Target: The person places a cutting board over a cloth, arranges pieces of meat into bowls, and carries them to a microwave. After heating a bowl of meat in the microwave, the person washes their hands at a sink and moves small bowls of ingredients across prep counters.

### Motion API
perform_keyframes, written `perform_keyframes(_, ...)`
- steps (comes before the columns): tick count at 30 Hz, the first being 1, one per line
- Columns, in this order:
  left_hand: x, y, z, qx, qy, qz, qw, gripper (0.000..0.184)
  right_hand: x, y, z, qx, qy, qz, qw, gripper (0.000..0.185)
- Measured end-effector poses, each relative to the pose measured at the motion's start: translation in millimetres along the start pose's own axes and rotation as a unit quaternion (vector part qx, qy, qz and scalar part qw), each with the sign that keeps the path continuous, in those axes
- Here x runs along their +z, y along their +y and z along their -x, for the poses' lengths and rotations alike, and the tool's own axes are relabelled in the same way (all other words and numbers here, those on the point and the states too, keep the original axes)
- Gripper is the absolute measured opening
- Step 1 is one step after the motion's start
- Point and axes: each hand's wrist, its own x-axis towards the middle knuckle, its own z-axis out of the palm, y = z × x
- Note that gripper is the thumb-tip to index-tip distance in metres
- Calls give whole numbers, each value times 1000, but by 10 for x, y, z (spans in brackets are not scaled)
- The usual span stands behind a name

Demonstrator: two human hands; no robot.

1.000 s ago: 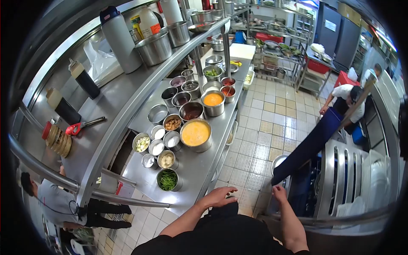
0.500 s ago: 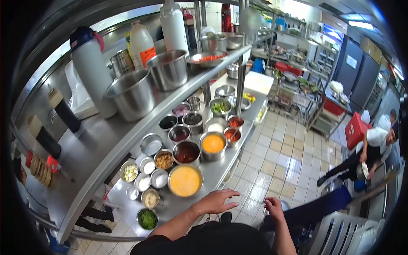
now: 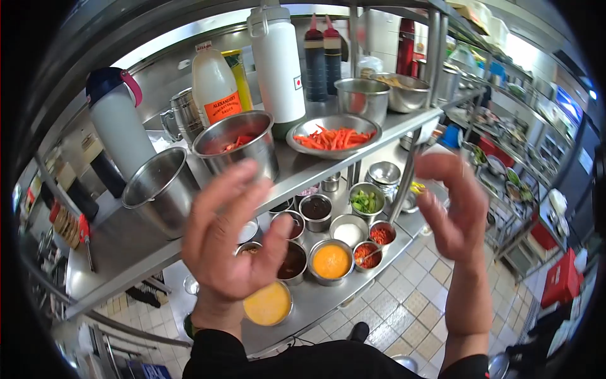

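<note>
My left hand (image 3: 233,243) is raised in front of the steel shelf, its fingers spread and slightly blurred, holding nothing. Just behind its fingertips stands a steel pot (image 3: 243,151) with red pieces inside. To the right of that pot, a shallow steel bowl (image 3: 334,142) holds cut orange-red strips. My right hand (image 3: 457,208) is lifted at the shelf's right part, fingers curved and apart, with nothing in them. Below and between the hands, steel containers on the lower counter hold orange liquid (image 3: 331,261), white contents (image 3: 348,234) and chopped red pieces (image 3: 368,255).
The shelf edge (image 3: 303,186) runs diagonally above the counter. An empty-looking steel pot (image 3: 161,192), a sauce jug (image 3: 214,88) and a tall white flask (image 3: 274,76) stand on the shelf. A metal post (image 3: 404,183) rises near my right hand. Tiled floor (image 3: 410,297) lies to the right.
Both hands have risen from low over the counter's front edge to shelf height and spread apart. The view has moved closer to the shelf, and the person at the right is mostly out of view.
</note>
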Motion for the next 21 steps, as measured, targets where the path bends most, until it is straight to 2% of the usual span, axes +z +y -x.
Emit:
perform_keyframes(2,97,-54,-166,10,5,-120,993,35,61,218,-595,14,-5,-113,994,41)
perform_keyframes(4,246,-141,-241,-1,3,-167,986,38,290,549,-1242,3,-54,-202,978,67)
perform_keyframes(8,444,-200,-242,-40,-25,-286,957,42,935,1009,-2064,123,-149,-161,968,113)
perform_keyframes(11,473,-132,-259,-108,-8,-316,943,39,1382,1247,-2251,138,-225,-213,941,112)
perform_keyframes(14,391,-193,-213,-67,-59,-353,931,35,1496,1179,-2259,118,-278,-302,904,108)
perform_keyframes(15,407,-216,-197,-69,-50,-354,931,32,1549,1147,-2248,113,-259,-294,913,93)
perform_keyframes(16,397,-231,-190,-69,-49,-359,929,32,1553,1130,-2249,108,-261,-298,912,93)
perform_keyframes(19,341,-232,-159,-62,-51,-305,949,32,1595,1118,-2276,107,-261,-307,909,68)
perform_keyframes(21,309,-206,-130,-62,-58,-295,952,32,1568,1081,-2266,109,-258,-302,911,68)
